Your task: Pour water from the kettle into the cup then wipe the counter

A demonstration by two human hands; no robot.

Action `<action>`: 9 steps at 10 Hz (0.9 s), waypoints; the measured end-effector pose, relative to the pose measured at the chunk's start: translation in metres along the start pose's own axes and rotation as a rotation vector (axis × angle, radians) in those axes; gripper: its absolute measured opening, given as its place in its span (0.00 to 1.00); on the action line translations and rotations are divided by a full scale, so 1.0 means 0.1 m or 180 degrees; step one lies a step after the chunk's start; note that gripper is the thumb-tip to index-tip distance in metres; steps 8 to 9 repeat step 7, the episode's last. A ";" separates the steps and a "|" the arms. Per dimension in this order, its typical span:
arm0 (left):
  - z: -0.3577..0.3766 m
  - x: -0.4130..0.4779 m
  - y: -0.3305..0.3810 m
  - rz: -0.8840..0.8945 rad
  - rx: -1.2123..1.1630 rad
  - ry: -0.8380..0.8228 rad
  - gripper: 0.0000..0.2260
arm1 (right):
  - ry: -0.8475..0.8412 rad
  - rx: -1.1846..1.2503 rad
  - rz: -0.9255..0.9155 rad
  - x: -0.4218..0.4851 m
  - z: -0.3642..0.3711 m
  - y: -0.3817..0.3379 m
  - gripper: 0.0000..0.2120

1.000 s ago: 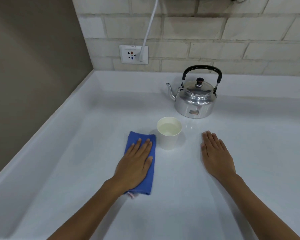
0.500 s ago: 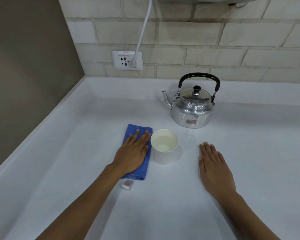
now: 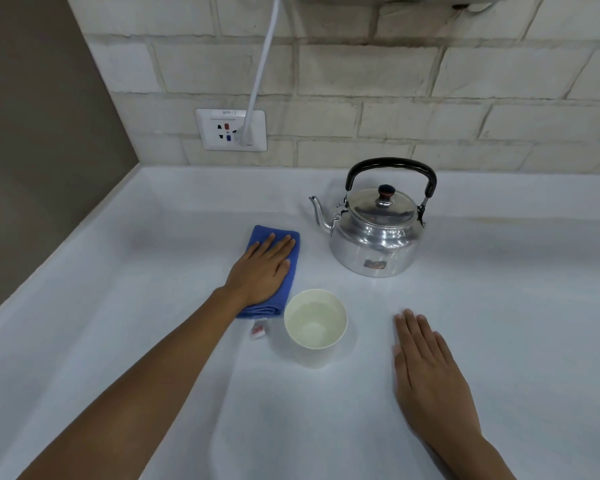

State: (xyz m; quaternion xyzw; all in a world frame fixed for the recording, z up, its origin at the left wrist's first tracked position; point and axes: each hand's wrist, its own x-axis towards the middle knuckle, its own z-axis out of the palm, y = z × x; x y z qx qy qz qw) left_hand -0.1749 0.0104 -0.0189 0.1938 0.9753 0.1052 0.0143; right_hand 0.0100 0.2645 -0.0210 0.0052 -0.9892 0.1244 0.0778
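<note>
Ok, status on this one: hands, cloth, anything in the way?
Left hand flat on blue cloth. Right hand flat on counter. Cup filled, beside cloth. Kettle behind.

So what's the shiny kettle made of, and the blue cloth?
The shiny silver kettle looks like polished metal, perhaps aluminium: it mirrors its surroundings. Its black handle may be plastic. The folded blue cloth looks like soft, matte woven fabric.

Your two bare arms, nothing worn on either.

Your left hand (image 3: 260, 271) and right hand (image 3: 426, 368) carry no glove, ring, watch or bracelet. Back from each hand, wrist and forearm run uncovered to the frame's lower edge, with no sleeve or cuff showing. Your nails at the fingertips are short and plain, without polish you can make out.
</note>
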 end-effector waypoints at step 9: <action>-0.06 0.51 -0.11 -0.0365 -0.0116 -0.0034 0.24 | 0.0149 0.0293 0.0076 0.01 0.03 0.02 0.27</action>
